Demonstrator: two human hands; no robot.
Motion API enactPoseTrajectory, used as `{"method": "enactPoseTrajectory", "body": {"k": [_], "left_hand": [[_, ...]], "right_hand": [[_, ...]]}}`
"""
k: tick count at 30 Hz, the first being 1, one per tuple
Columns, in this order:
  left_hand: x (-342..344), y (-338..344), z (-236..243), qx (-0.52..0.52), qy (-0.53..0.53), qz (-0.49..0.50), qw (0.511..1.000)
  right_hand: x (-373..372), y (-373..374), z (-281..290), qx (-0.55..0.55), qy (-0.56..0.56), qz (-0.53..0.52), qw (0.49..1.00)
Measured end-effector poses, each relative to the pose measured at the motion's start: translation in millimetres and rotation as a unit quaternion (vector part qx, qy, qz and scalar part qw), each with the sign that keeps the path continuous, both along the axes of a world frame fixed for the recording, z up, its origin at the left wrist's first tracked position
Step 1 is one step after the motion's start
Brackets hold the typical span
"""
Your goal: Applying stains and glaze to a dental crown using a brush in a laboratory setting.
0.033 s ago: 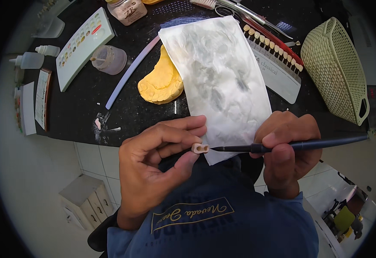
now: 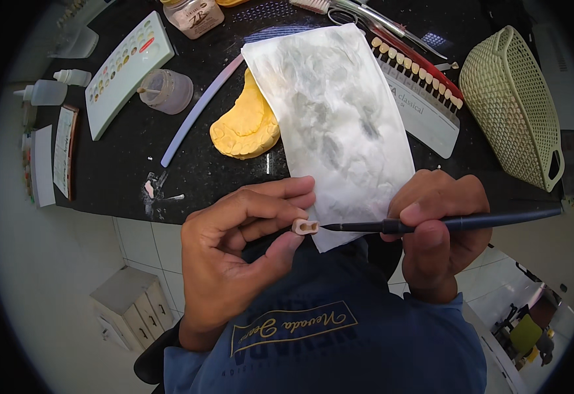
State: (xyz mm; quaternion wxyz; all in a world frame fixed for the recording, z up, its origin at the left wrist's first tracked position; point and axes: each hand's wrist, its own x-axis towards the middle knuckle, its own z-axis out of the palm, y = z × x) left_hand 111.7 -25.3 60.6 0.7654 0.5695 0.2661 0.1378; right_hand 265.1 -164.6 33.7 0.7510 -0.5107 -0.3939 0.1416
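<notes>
Between the thumb and forefinger of my left hand [image 2: 238,253] is a small beige dental bridge [image 2: 305,226], its hollow openings turned up and toward the right. The other fingers of that hand curl above it. My right hand [image 2: 441,226] grips a dark-handled fine brush [image 2: 477,220] like a pen, thumb and fingers closed round the handle. The brush's pointed black tip lies level, very close to the bridge's right end; I cannot tell whether they touch. Behind both hands lies a white paper tissue [image 2: 339,111] with grey damp stains, its near corner hanging over the table edge.
A yellow dental cast [image 2: 244,128] sits partly under the tissue. Left are a lilac strip [image 2: 201,108], a cup [image 2: 167,92], a white palette [image 2: 131,72] and dropper bottles [image 2: 45,93]. A tooth shade guide [image 2: 421,98] and green woven basket [image 2: 513,108] stand right, with scissors [image 2: 345,16] at the back.
Both hands, the bridge and the brush hold the same places. Red lit marks at the far right edge have gone dark.
</notes>
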Motion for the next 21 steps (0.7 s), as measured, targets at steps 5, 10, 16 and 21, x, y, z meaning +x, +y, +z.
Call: {"method": "enactPoseTrajectory", "body": {"k": [5,10,16,21], "left_hand": [[-10,2,-5,-0.029,-0.047,0.023,0.998],[-31,-4,-22,0.044,-0.122,0.144,0.981],[-49,-7,-42,-0.001,-0.191,0.198,0.961],[-54,-2,-46,-0.018,-0.216,0.2,0.955]], "right_hand": [[3,0,-1,0.052,-0.085,0.006,0.995],[-12,-2,12,0.007,-0.151,0.018,0.988],[-23,14,19,-0.056,-0.189,0.111,0.974],[-32,27,20,-0.035,-0.196,0.104,0.974]]}}
